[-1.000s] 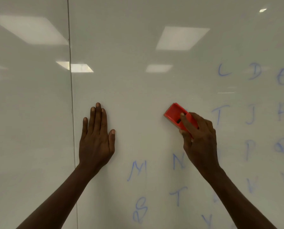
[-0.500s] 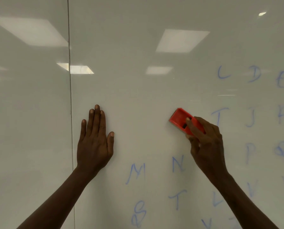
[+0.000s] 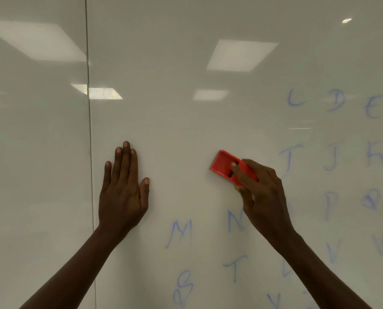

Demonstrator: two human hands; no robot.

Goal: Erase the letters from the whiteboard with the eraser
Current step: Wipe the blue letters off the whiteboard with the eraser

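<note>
Gripping one eraser (image 3: 225, 165), two hands

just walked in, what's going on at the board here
A person is wiping a whiteboard. The right hand presses a red eraser against the board on a bare patch, while the left hand lies flat on the board. Blue letters remain to the right and below, so much is left to erase.
</note>
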